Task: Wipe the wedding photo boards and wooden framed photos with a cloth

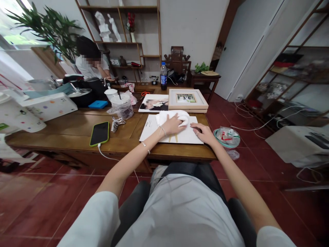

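Note:
A flat white board (151, 133) with small print and yellowish marks lies at the front edge of the wooden table (125, 132). On its upper part rests a bunched white cloth (162, 116), with my left hand (174, 125) pressed over it and its fingers curled round the folds. My right hand (203, 133) lies on the board's right side, its fingers stretched out and holding nothing. Just behind the board are a light wood picture frame (203, 99) and a photo print (151, 103).
A phone (99, 133) on a charging cable, a plastic cup (122, 106) and a blue box (98, 104) stand to the left. A dark drink bottle (163, 77) rises behind the frame. Across the table sits another person (92, 67). A basin (226, 137) is on the floor.

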Demonstrator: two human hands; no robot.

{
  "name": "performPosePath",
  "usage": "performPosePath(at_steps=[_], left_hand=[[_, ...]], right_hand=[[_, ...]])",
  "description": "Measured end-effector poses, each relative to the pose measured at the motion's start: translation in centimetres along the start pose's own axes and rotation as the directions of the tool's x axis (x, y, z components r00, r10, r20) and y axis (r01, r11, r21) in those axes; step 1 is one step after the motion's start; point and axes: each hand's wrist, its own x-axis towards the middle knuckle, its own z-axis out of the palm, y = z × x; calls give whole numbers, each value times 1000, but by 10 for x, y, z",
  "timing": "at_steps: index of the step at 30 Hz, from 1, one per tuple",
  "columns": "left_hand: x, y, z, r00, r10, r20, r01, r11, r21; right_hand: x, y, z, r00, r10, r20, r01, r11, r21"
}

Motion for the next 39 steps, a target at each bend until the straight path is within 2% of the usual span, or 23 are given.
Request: performPosePath(at_steps=[3, 7, 10, 14, 16, 18, 20, 24, 27, 29, 32, 34, 36, 39], left_hand=[[2, -4, 2, 1000, -19, -25, 20, 999, 30], [-10, 11, 2, 999, 43, -24, -41, 994, 97], [-35, 31, 1, 995, 99, 4, -99, 985, 144], [-84, 54, -2, 978, 207, 25, -208, 958, 199], [-103, 58, -4, 972, 233, 41, -236, 952, 194], [-110, 55, -6, 972, 228, 51, -233, 959, 164], [-105, 45, -7, 979, 199, 49, -203, 971, 126], [-71, 12, -6, 996, 73, 48, -77, 995, 68], [-50, -17, -3, 997, -75, 25, 74, 997, 34], [-47, -34, -3, 978, -211, -7, 211, 977, 41], [-63, -48, -3, 935, -355, -19, 355, 931, 84], [-82, -46, -4, 929, -370, -16, 369, 922, 114], [-103, -36, -3, 945, -327, -28, 328, 935, 137], [-129, -10, -1, 981, -188, -36, 191, 974, 124]], right_hand=[[0, 0, 0, 1000, -2, 0, 2, 1000, -1], [1, -2, 0, 1000, 3, 5, -3, 1000, -6], [1, -3, -1, 1000, -7, 4, 7, 1000, -6], [1, -2, -1, 1000, 4, -9, -4, 1000, -9], [1, -1, -1, 1000, 2, -13, -2, 1000, 0], [1, 0, 0, 1000, -5, -10, 5, 1000, 8], [1, 0, 0, 1000, -6, -10, 6, 1000, 6], [0, 0, 0, 1000, 0, -2, 0, 1000, -8], [0, 0, 0, 1000, 1, -3, -2, 1000, -6], [0, -1, 1, 1000, 3, -5, -3, 1000, 0], [0, 0, 1, 1000, 6, -7, -6, 1000, 6], [0, 1, 2, 1000, 4, -7, -4, 1000, 9], [0, 1, 2, 1000, 0, -11, 1, 1000, 12], [1, 2, 3, 1000, -9, -19, 9, 1000, 12]])
